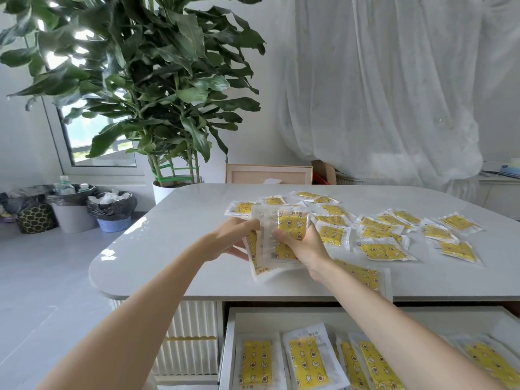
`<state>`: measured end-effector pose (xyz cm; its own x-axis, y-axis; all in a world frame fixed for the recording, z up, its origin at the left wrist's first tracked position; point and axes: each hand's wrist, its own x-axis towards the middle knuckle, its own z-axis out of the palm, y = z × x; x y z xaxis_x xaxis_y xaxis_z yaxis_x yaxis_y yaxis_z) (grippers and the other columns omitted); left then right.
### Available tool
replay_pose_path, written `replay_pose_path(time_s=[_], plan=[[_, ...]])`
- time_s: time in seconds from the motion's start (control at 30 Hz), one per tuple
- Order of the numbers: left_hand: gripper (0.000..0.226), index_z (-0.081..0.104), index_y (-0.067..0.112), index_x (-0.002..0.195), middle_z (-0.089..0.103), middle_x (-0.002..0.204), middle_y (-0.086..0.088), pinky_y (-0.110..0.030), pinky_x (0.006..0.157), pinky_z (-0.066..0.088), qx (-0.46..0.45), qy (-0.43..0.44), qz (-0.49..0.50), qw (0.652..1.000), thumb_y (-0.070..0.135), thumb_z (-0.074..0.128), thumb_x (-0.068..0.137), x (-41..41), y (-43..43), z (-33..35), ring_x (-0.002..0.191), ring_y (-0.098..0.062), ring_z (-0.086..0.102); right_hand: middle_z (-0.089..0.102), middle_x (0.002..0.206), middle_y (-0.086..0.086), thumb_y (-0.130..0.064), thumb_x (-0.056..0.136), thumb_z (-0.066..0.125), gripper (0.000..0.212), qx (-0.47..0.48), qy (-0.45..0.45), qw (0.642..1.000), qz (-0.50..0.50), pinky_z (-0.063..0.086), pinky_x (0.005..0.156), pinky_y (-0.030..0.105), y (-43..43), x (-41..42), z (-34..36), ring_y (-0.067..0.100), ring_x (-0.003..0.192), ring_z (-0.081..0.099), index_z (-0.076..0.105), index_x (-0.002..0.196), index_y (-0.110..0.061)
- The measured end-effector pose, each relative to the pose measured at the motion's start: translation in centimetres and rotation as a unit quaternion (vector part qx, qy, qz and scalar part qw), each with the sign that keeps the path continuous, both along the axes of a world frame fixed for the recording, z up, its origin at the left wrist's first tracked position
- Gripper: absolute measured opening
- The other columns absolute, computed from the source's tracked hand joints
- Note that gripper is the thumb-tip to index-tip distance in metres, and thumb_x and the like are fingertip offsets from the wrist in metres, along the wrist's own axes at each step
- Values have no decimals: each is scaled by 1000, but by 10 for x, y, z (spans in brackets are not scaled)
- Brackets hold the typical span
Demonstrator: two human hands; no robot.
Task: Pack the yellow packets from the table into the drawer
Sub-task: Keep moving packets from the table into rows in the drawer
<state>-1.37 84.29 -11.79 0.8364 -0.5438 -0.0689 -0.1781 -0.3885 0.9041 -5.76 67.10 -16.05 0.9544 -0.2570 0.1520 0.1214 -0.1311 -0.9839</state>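
A person is standing at a white table (168, 243) and holding a small stack of yellow packets (287, 232) just above it with both hands. The left hand (236, 239) is gripping the stack's left edge, its fingers (249, 225) curled round it. The right hand (305, 247) is clamping the right side, with the thumb (282, 237) pressing on the front packet. Beyond the fingertips and off to their right, many loose packets (382, 250) are lying scattered on the table, some overlapping. One more packet (363, 274) is lying under the right wrist, at the near edge. Below the hands and nearer the person, the drawer (233, 327) is standing open, with several stored packets (306, 364) lying flat inside. The packing seems partly done: some are stowed and a batch is being gathered, while most are waiting on the table.
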Motion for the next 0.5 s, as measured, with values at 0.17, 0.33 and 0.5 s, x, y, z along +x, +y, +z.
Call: replay_pose_path(time_s=[0.17,0.33,0.5], plan=[[28,68,8,108,70,96,-3,-26,65,60,29,-51,21,998,27,66,87,3,-2,-5,82,-13,69,12,159,-2,-46,93,52,87,-13,24,998,60,22,113,36,5,-6,10,14,142,23,-5,152,-16],[26,66,3,109,68,99,-6,-28,68,61,15,-43,11,999,20,63,90,4,2,-3,83,-13,68,18,155,11,-33,98,42,42,22,84,990,113,18,118,47,-2,-6,17,24,142,24,19,131,-21],[22,65,2,109,68,108,-12,-23,66,59,-11,-52,-27,998,16,53,96,-15,-10,3,87,-15,67,53,115,19,-11,96,48,13,53,73,991,97,45,99,47,-21,-22,31,28,103,57,36,98,-16]])
